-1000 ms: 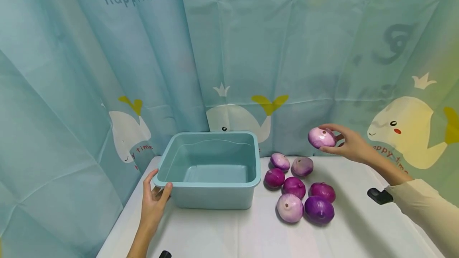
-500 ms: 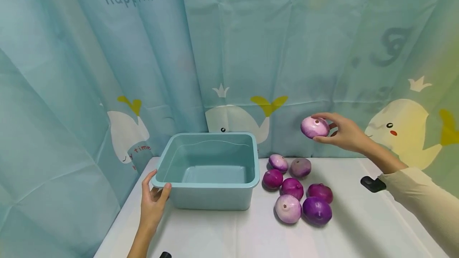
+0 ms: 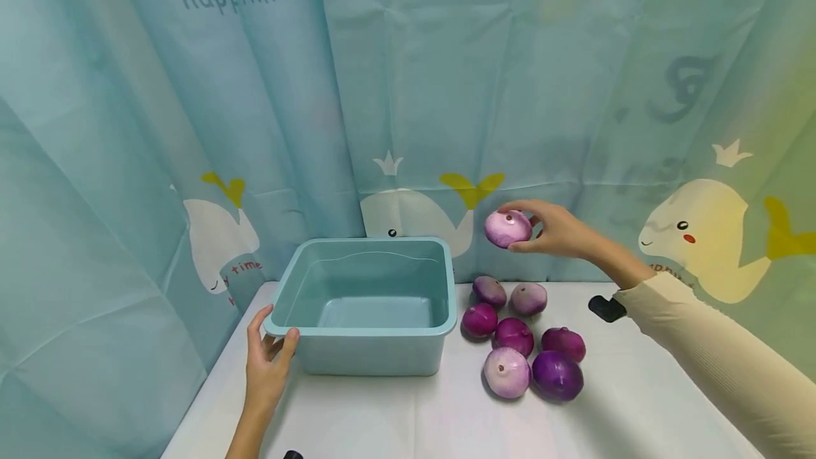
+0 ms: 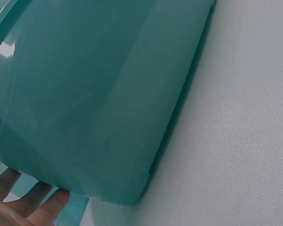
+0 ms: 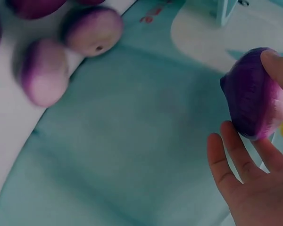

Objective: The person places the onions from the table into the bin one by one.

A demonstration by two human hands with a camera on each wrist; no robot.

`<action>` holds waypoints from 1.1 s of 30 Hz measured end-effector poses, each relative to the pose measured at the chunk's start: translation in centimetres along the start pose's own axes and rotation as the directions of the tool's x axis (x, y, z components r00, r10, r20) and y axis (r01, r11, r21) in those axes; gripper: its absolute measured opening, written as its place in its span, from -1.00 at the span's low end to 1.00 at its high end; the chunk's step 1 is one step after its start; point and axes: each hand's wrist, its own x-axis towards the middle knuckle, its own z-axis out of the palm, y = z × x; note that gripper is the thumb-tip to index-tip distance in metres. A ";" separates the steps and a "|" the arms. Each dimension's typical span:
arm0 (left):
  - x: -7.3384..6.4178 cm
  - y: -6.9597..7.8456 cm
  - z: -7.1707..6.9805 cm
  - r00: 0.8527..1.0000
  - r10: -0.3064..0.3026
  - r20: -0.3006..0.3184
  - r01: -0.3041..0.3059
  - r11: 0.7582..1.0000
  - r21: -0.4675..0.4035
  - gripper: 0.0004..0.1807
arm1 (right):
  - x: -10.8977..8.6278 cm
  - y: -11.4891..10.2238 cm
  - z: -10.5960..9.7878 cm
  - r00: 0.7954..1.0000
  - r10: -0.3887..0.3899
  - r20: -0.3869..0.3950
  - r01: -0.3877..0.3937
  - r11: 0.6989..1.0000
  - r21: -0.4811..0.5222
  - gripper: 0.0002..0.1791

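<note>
My right hand (image 3: 557, 231) pinches a pale purple onion (image 3: 507, 229) between thumb and fingers, held up above the table to the right of the basin. The right wrist view shows this onion's (image 5: 252, 94) dark purple pointed end. My left hand (image 3: 268, 363) grips the front left corner of a light blue plastic basin (image 3: 370, 354), thumb at the front and fingers along the side. In the left wrist view, fingertips (image 4: 56, 200) touch the basin wall (image 4: 94, 103). Nothing lies inside the basin.
Several onions sit grouped right of the basin, among them a white-purple onion (image 3: 506, 372), a dark purple onion (image 3: 557, 375) and a magenta onion (image 3: 479, 321). The white-covered table (image 3: 363, 420) meets a blue whale-print curtain (image 3: 440, 91) at its back and left.
My right hand has carried the onion left, and higher at first, toward the basin. The left hand keeps its hold on the corner. The view has shifted slightly.
</note>
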 end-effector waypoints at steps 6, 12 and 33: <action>0.0 0.0 0.2 1.000 0.004 0.000 -0.004 1.000 0.001 -0.26 | 2.7 -1.6 2.6 0.995 -0.087 0.038 0.086 0.996 0.034 -0.30; -0.2 -0.1 0.1 1.000 0.006 0.003 -0.006 1.000 0.021 -0.25 | 4.5 -3.5 5.1 0.989 -0.107 0.098 0.103 0.994 0.049 -0.30; 0.1 -0.2 0.0 1.000 0.022 -0.002 -0.022 1.000 0.014 -0.25 | 12.0 -9.8 10.4 0.932 -0.159 0.327 0.161 0.987 0.023 -0.32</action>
